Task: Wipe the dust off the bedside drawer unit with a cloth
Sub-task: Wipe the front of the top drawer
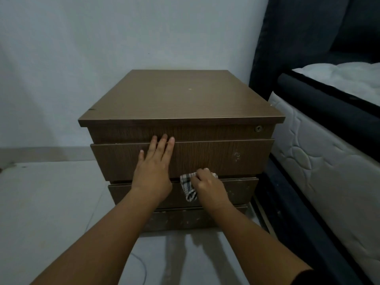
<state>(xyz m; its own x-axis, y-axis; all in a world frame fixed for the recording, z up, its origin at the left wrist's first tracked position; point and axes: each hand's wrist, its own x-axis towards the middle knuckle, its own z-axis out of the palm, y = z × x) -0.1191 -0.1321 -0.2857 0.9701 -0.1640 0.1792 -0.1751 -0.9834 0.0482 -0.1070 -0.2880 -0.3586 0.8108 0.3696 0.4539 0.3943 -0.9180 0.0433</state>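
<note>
Against the front of the brown wooden bedside drawer unit (181,99), the left hand (153,171) presses flat with fingers straight. Just beside it, the right hand (207,187) grips a bunched checked grey-and-white cloth (188,187) at a drawer's lower edge. Right of both hands lies a white quilted mattress (320,161).

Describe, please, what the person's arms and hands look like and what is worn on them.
Both forearms are bare from wrist to near the elbow. The left hand and right hand wear no gloves, and no rings, watch or bracelets show. A dark sleeve edge appears at the right arm's upper end, at the frame's bottom; no sleeve shows on the left arm. The fingers are bare.
</note>
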